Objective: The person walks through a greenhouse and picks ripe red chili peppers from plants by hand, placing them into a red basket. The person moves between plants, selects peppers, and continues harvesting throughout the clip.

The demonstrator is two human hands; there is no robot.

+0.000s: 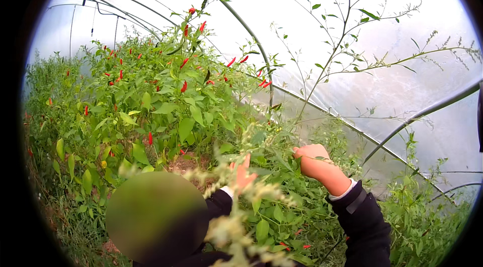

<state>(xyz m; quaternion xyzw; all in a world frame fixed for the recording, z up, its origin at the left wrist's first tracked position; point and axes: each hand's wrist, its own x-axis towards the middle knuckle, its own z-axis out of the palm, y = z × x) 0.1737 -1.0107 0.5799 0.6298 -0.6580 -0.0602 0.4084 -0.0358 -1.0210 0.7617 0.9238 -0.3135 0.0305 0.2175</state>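
My right hand (314,157) is closed around the thin stem of a tall weed at the right of centre, its fingers partly turned from view. My left hand (242,175) is to its left among the foliage, fingers spread, partly covered by blurred seed heads (260,191) close to the camera. Whether it touches a stem cannot be told. Chilli pepper plants (181,104) with green leaves stand ahead and to the left, bearing red chillies (183,86). More red chillies (306,246) hang low, below my hands.
A polytunnel with plastic sheeting (377,93) and curved metal hoops (241,21) encloses the plants. A long rail runs diagonally down to the right. A tall branching weed (334,50) rises against the sheeting. A round blurred patch covers the lower left of centre.
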